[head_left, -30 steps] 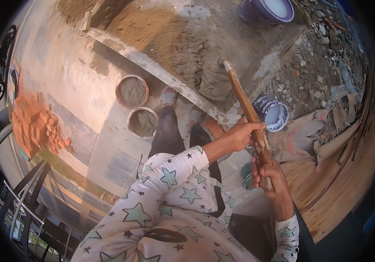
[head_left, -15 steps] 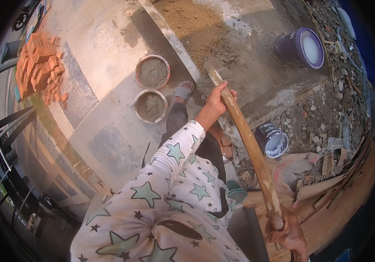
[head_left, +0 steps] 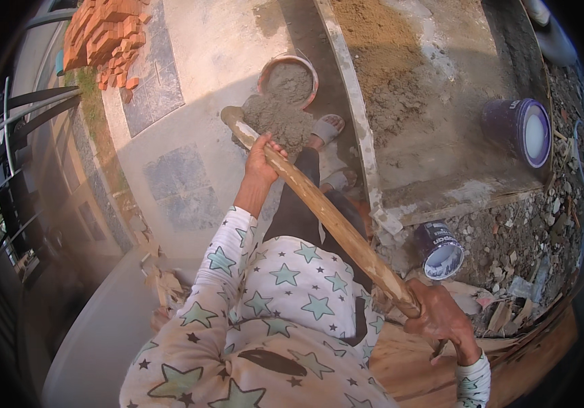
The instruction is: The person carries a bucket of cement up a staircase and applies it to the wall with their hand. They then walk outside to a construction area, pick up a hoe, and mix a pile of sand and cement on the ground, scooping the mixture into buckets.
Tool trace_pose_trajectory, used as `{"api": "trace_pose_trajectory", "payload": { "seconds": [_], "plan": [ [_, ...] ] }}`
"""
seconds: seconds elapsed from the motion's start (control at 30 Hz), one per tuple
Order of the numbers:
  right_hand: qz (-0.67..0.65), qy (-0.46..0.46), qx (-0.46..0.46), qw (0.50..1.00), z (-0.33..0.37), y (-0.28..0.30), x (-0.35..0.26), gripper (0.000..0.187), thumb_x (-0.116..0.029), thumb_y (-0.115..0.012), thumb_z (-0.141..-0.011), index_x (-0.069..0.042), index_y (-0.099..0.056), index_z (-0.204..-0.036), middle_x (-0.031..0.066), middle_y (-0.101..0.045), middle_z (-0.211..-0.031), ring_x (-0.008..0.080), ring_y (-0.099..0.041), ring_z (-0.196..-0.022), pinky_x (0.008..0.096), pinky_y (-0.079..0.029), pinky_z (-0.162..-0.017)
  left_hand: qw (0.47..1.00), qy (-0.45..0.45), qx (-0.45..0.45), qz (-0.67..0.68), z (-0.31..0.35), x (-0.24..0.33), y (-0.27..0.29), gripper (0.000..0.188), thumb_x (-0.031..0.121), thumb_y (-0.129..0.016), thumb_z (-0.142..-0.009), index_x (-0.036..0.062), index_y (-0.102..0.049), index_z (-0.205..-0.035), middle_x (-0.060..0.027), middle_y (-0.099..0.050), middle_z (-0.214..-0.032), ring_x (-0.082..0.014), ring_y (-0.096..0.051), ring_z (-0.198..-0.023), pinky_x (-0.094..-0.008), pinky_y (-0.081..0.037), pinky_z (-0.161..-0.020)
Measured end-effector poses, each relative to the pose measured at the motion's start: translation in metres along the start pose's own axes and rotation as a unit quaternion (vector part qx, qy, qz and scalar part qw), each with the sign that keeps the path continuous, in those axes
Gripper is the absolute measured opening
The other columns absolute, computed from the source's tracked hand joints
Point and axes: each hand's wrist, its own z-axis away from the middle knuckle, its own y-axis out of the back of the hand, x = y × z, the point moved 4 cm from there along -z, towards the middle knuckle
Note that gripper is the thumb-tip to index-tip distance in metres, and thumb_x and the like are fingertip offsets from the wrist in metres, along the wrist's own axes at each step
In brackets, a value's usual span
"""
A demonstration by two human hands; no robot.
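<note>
My left hand (head_left: 263,160) is closed around the upper part of a hoe's long wooden handle (head_left: 332,221), not far from its head. At the handle's lower right end, my right hand (head_left: 440,313) grips the butt beside my hip. Wet grey mortar (head_left: 278,122) is heaped at the head end of the hoe and hides the blade. This heap lies over the spot of the nearer bucket, whose rim I cannot see. Just beyond it stands the other bucket (head_left: 316,85), with mortar inside.
A concrete-edged mixing bed (head_left: 435,170) with sand and wet mix lies to the right. A purple bucket (head_left: 496,129) lies tilted in it, and a smaller dark bucket (head_left: 435,238) sits on the rubble. Red bricks (head_left: 105,34) are piled at far left. My sandalled foot (head_left: 327,128) is near the buckets.
Both hands have swung the hoe's head left, from the mixing bed to over the nearer bucket. Mortar now shows at its head. My view has shifted left.
</note>
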Motion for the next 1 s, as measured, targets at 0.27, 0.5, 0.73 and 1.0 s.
{"api": "trace_pose_trajectory", "payload": {
  "seconds": [0.27,0.5,0.73,1.0],
  "plan": [
    [0.133,0.007,0.108,0.985,-0.112,-0.021,0.210,0.028,-0.008,-0.065,-0.066,-0.010,-0.058,-0.093,0.0161,-0.065,-0.078,0.0397,-0.063,-0.078,0.0459,-0.049,-0.068,0.997,-0.043,0.030,0.054,0.002,-0.035,0.062,0.016,0.000,-0.067,-0.079,0.0041,-0.053,-0.086,-0.0076,-0.054,-0.077,-0.0221,-0.056,-0.072,-0.0383,-0.052,-0.073],
    [0.292,-0.034,0.220,0.930,-0.257,0.038,0.286,0.026,-0.003,-0.064,-0.072,-0.011,-0.060,-0.096,0.0147,-0.066,-0.094,0.0390,-0.061,-0.091,0.0470,-0.050,-0.074,0.991,-0.045,-0.027,0.127,-0.050,-0.037,0.045,0.017,-0.005,-0.067,-0.077,0.0037,-0.055,-0.086,-0.0100,-0.056,-0.088,-0.0254,-0.059,-0.084,-0.0461,-0.050,-0.089],
    [0.319,-0.049,0.208,0.923,-0.260,0.029,0.273,0.026,0.001,-0.062,-0.072,-0.010,-0.058,-0.095,0.0145,-0.065,-0.096,0.0382,-0.060,-0.095,0.0470,-0.050,-0.077,0.981,-0.025,0.035,0.188,-0.035,-0.053,0.103,0.021,-0.007,-0.067,-0.075,0.0037,-0.053,-0.086,-0.0100,-0.055,-0.088,-0.0261,-0.059,-0.083,-0.0470,-0.049,-0.090],
    [0.346,-0.058,0.203,0.914,-0.270,0.037,0.259,0.026,0.004,-0.061,-0.071,-0.010,-0.057,-0.093,0.0158,-0.064,-0.092,0.0387,-0.059,-0.097,0.0485,-0.049,-0.080,0.979,-0.028,0.009,0.201,-0.038,-0.046,0.101,0.037,-0.010,-0.067,-0.072,0.0072,-0.046,-0.096,-0.0098,-0.051,-0.090,-0.0261,-0.057,-0.082,-0.0441,-0.051,-0.085]
  ]
}}
